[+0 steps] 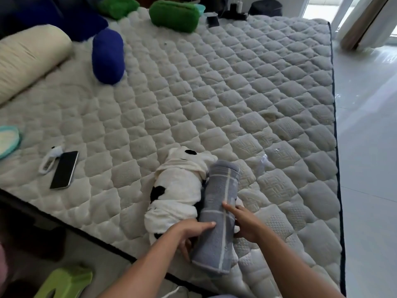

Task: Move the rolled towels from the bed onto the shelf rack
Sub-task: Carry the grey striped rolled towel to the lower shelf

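At the near edge of the white quilted mattress (pixel 214 87), a grey rolled terry towel with pale check stripes (pixel 217 216) lies lengthwise, one end toward me and overhanging the mattress border. I have both hands on it. My left hand (pixel 189 231) is closed around its left flank, thumb laid across the top and fingers curled beneath. My right hand (pixel 245 222) clasps the right flank, forefinger extended along the top surface, remaining fingers wrapped to the far side. Touching the grey roll on its left is a white rolled towel with black patches (pixel 178 188), lying on the mattress roughly parallel. Well apart, toward the head of the bed, I record a dark blue rolled towel (pixel 108 55), a green rolled towel (pixel 175 16) and a second green roll (pixel 118 6) behind it. A cream bolster (pixel 28 61) lies at the far left. A black phone (pixel 64 169) rests face up near the left edge, just beside a small white charger (pixel 50 159). Pale glossy tiled floor (pixel 367 147) lies right of the mattress. No shelf rack is in view.
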{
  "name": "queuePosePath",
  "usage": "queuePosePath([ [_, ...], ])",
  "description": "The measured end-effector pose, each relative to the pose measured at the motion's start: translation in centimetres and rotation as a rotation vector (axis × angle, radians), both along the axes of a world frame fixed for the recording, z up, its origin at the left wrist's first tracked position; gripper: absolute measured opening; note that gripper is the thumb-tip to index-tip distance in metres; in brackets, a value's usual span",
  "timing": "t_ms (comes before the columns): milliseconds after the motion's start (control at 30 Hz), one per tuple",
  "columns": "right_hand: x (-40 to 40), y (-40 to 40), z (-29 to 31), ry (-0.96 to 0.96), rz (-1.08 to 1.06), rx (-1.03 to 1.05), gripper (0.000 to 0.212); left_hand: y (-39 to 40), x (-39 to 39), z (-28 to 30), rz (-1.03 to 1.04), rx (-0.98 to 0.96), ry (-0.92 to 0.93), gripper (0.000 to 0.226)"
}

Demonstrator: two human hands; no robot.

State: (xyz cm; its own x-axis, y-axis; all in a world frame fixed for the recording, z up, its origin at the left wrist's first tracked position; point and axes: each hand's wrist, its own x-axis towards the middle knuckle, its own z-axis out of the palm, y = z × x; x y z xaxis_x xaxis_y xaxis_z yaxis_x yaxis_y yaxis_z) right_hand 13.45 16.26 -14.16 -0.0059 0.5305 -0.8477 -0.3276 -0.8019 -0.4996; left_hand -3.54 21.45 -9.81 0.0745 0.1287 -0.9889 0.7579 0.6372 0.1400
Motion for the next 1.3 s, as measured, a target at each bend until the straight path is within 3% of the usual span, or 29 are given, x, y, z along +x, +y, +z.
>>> queuePosePath([
  [267,0.1,-1.3,0.7,0.054,-0.178,0.028,0.066,-0.4,0.8,2.2,-0.113,0.164,-0.109,0.089],
  [433,-1.3,-1.6,5.3,0.039,-0.203,0.140,0.055,-0.7,-1.5,6.3,0.029,0.243,-0.313,0.046],
  [567,-4.6,-1.5,10.7,0.002,-0.146,0.328,0.054,-1.9,-6.2,10.4,0.083,0.355,-0.360,0.045],
  [767,-13.4,-2.7,18.2,-0.023,0.193,0.602,0.052,-7.8,-16.0,16.4,0.384,0.557,-0.400,0.054],
  [933,-23.4,-7.0,22.2,0.043,0.519,0.797,0.064,-17.6,-25.1,20.3,0.649,0.705,-0.374,0.040],
  [1100,-34.7,-15.1,23.6,0.178,0.900,0.893,0.072,-31.3,-33.6,20.0,1.074,0.899,-0.297,0.058],
  [1233,-43.3,-23.3,23.1,0.222,1.268,0.918,0.078,-43.2,-38.4,18.2,1.413,0.958,-0.223,0.051],
  [1300,-47.3,-27.3,22.6,0.229,1.433,0.936,0.071,-48.7,-40.3,17.3,1.561,0.992,-0.194,0.049],
])
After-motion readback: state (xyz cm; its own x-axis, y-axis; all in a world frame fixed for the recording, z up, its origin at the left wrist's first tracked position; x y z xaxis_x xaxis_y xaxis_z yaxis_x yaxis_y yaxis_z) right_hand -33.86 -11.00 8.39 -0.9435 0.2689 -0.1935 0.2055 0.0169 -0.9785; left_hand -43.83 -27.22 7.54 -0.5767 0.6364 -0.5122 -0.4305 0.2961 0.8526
